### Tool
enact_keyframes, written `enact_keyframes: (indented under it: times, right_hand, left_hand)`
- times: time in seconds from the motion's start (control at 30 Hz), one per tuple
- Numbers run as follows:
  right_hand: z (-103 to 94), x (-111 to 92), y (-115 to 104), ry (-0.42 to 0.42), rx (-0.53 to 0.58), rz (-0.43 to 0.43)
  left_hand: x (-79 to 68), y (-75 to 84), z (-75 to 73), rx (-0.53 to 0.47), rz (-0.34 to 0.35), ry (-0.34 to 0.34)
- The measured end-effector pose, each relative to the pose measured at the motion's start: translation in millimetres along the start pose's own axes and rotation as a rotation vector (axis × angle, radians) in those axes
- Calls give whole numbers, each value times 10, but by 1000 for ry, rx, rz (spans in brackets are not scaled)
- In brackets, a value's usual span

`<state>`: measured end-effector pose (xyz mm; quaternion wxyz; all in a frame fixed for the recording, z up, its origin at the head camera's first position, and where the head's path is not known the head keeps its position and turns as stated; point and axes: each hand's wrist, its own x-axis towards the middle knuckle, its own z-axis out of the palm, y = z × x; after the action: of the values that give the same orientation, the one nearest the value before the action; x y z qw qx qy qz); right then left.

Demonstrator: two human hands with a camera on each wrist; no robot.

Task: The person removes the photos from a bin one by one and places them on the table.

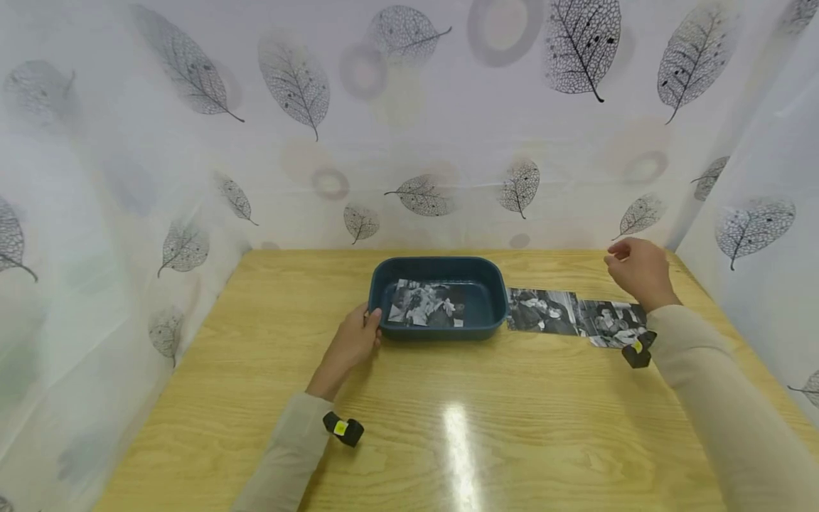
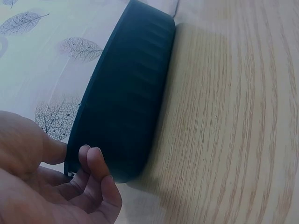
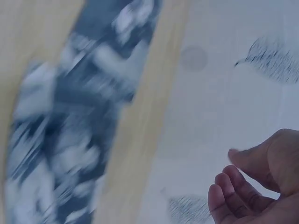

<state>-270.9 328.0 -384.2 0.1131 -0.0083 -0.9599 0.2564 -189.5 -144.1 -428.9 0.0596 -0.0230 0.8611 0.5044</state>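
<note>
A dark teal rectangular tray (image 1: 438,333) stands near the back of the wooden table, with a black-and-white photo (image 1: 425,304) lying inside it. My left hand (image 1: 350,341) grips the tray's left end, thumb over the rim and fingers against the outer wall, as the left wrist view also shows on the tray (image 2: 126,93). To the right of the tray lie two more black-and-white photos, one (image 1: 542,311) beside the tray and another (image 1: 612,323) farther right. Above the far-right photo hovers my right hand (image 1: 642,272), its fingers loosely bent and holding nothing.
A wooden table (image 1: 409,419) spreads below, with a bright light reflection in front of the tray. Leaf-patterned curtains (image 1: 448,142) enclose the back and both sides. Black wrist cameras are strapped on both sleeves.
</note>
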Motion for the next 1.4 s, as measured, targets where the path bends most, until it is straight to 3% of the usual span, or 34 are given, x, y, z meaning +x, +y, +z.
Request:
enact_keyframes:
  times: [0.33, 0.63, 0.87, 1.07, 1.4]
  right_hand:
    - [274, 153, -970, -64, 109, -188]
    - [552, 201, -1541, -273, 80, -337]
    - [899, 180, -1709, -442, -23, -354]
    - [1168, 132, -1754, -529, -123, -391]
    - [1293, 24, -1808, -643, -217, -339]
  left_hand:
    - [0, -11, -4, -16, -16, 2]
    - [-20, 5, -11, -33, -22, 6]
    - [-18, 3, -3, -30, -24, 0]
    - [-11, -6, 1, -14, -12, 7]
    - [2, -1, 0, -10, -23, 8]
